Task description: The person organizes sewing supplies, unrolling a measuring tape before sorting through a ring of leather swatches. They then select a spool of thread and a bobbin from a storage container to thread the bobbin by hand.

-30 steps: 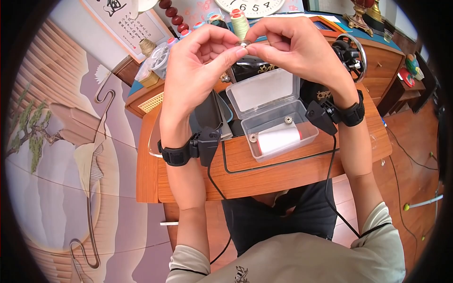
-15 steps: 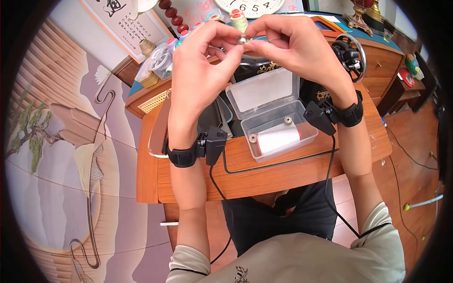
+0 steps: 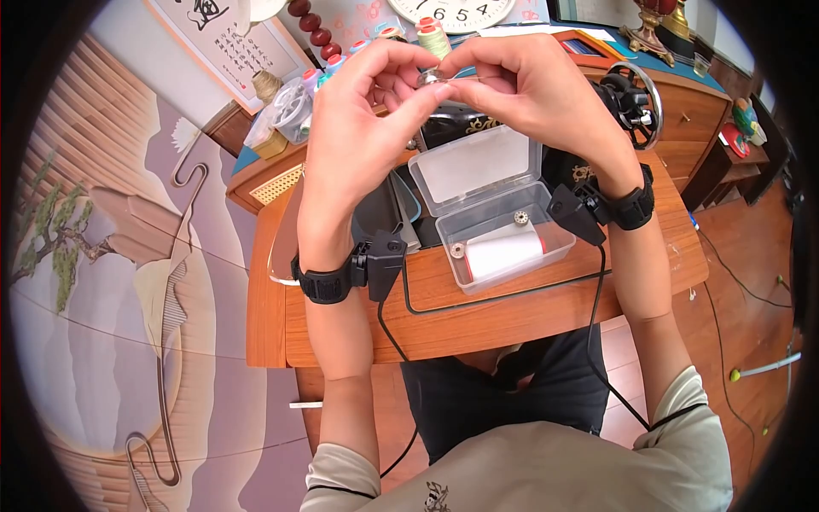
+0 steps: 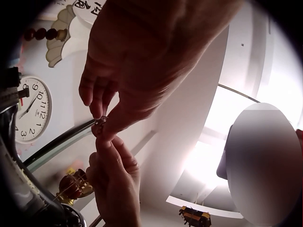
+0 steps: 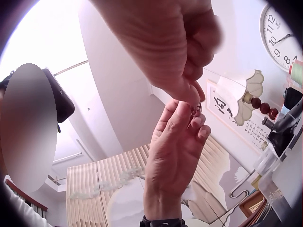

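Both hands are raised above the table, fingertips meeting around a small shiny metal bobbin case [image 3: 429, 78]. My left hand [image 3: 363, 119] pinches it between thumb and fingers, which hide part of it. A thin thread [image 3: 479, 79] runs across the fingers of my right hand [image 3: 533, 85], whose thumb and forefinger pinch it close beside the case. In the left wrist view the case [image 4: 99, 125] shows between the touching fingertips. Below the hands, an open clear plastic box [image 3: 559, 250] contains a white thread spool [image 3: 505, 253] and two metal bobbins [image 3: 521, 218].
A black sewing machine [image 3: 452, 128] stands behind the box, its handwheel [image 3: 655, 107] at right. Thread spools, including a pale green one [image 3: 432, 41], line the back. A clock [image 3: 465, 13] is beyond them. Cables run from both wrist cameras [image 3: 384, 256].
The bobbin case has shifted slightly left and turned between the fingertips. My left wrist swung a little right, then slightly back; the thread at my right fingers now shows more clearly.
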Demonstrator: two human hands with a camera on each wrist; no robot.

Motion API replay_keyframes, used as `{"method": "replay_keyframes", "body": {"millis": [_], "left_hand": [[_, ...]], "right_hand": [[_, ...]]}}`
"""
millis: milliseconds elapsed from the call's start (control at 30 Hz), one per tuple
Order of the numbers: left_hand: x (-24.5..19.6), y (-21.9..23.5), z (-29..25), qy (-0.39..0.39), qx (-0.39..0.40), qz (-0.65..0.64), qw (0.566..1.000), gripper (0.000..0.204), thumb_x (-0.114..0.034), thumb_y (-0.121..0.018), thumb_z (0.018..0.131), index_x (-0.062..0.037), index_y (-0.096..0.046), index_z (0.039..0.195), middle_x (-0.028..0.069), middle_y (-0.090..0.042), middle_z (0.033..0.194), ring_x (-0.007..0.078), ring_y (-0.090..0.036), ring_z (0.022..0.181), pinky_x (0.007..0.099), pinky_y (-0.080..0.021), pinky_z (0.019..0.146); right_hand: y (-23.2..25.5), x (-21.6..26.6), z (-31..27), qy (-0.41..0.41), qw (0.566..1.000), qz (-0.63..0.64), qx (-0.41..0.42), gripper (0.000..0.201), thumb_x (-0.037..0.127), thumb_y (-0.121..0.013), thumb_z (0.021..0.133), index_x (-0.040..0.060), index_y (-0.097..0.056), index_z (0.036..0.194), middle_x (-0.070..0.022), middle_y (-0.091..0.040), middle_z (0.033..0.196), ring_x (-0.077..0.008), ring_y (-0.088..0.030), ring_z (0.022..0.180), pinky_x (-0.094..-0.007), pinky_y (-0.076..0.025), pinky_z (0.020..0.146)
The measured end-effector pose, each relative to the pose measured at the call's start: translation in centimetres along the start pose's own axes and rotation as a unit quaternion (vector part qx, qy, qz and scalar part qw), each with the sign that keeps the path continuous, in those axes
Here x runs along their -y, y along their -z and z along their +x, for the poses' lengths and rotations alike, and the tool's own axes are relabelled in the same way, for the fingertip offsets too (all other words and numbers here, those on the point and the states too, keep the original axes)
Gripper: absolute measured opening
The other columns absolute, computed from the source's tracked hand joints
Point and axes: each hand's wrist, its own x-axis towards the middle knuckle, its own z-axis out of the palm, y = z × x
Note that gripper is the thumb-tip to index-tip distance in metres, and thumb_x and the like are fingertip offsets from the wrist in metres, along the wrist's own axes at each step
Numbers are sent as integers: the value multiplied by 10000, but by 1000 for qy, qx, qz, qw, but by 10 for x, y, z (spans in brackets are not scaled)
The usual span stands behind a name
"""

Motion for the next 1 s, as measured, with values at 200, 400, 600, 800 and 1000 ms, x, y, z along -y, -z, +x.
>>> {"method": "replay_keyframes", "body": {"millis": [200, 400, 600, 800, 1000], "left_hand": [[5, -3, 0, 77, -34, -253, 964, 209, -5, -673, 829, 27, -588, 1017, 48, -641, 908, 109, -648, 849, 214, -525, 742], [11, -4, 1, 104, -31, -338, 935, 262, -24, -669, 840, 18, -562, 1076, 69, -661, 928, 132, -648, 874, 257, -530, 815], [4, 3, -1, 53, 37, -50, 997, 268, -8, -659, 839, 12, -561, 1088, 56, -655, 918, 123, -650, 879, 245, -527, 805], [6, -2, -1, 118, -7, -232, 966, 197, 13, -628, 853, 34, -549, 1032, 102, -659, 920, 152, -665, 869, 257, -547, 808], [12, -1, 0, 98, 3, -345, 934, 209, 8, -641, 848, 27, -552, 1036, 105, -657, 950, 147, -662, 871, 257, -545, 812]], "right_hand": [[-3, 1, 1, -43, 998, 48, -15, 187, 143, -677, 861, 6, -654, 986, 75, -388, 594, -18, -334, 549, -209, -265, 481], [-6, -4, 1, -37, 998, 54, -22, 175, 145, -677, 859, 13, -650, 971, 73, -382, 584, -16, -333, 540, -214, -259, 470], [-3, -3, 0, 2, 1000, -30, 3, 153, 130, -669, 858, 15, -647, 957, 66, -390, 582, -19, -337, 534, -215, -260, 464], [-8, -6, 1, -45, 997, 63, -11, 186, 136, -666, 868, 6, -636, 998, 77, -413, 591, -6, -354, 545, -202, -275, 470], [-6, -7, 1, -40, 996, 83, -11, 186, 141, -669, 871, 9, -645, 1000, 84, -432, 606, -1, -362, 560, -197, -283, 481]]}}
